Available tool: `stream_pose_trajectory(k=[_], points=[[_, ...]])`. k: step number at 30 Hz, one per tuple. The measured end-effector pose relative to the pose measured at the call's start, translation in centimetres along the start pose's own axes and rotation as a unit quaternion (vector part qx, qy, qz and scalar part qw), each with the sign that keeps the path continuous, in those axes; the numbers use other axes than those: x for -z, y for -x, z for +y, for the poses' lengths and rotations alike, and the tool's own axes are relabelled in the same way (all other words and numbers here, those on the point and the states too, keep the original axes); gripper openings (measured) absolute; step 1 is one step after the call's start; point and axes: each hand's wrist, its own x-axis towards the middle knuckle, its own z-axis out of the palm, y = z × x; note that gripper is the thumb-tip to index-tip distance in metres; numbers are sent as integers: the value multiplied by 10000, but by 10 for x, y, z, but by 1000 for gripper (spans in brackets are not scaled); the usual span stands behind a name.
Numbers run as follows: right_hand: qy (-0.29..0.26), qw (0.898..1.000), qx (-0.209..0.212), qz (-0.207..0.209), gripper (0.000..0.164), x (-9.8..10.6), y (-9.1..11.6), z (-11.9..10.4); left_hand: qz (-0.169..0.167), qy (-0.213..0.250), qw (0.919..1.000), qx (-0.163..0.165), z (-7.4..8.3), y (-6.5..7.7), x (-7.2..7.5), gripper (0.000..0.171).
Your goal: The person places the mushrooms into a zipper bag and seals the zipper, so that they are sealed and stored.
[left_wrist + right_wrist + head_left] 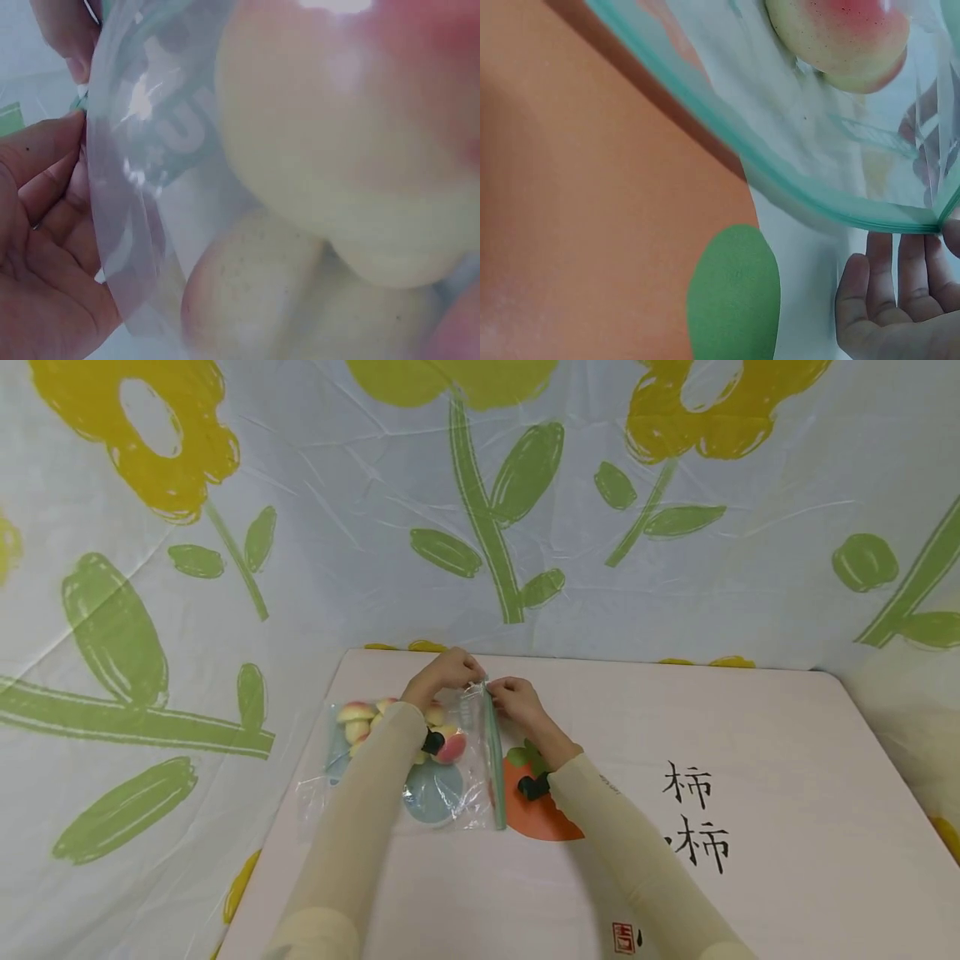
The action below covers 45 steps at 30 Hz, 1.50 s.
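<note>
A clear zip-top bag point(472, 777) with a green seal strip point(495, 768) lies on the table, its seal side toward the right. Several mushroom-shaped pieces point(450, 745), cream with pinkish-red caps, are inside it. At the far end of the seal, my left hand point(446, 673) pinches the bag's edge between thumb and fingers. Right beside it, my right hand point(523, 703) pinches the same end of the green strip. In the left wrist view the rounded pieces point(330, 112) fill much of the bag. The right wrist view shows the strip point(780, 184) bowing down to my fingertips.
The pale pink table point(787, 760) carries a printed orange persimmon point(536, 814), blue shapes under the bag and black characters point(697, 818). A white cloth point(337, 527) with yellow flowers and green leaves hangs behind and at the sides.
</note>
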Motion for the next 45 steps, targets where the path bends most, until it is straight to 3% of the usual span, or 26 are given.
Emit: stream_pose_trajectory(k=[16, 28, 45], points=[[339, 9992, 224, 59, 26, 2, 7, 3, 44, 324, 9995, 23, 3, 5, -2, 26], [272, 9993, 238, -70, 25, 2, 20, 4, 378, 255, 9990, -26, 0, 4, -3, 26], [684, 9958, 614, -36, 19, 4, 27, 12, 414, 287, 9987, -17, 0, 3, -5, 27]])
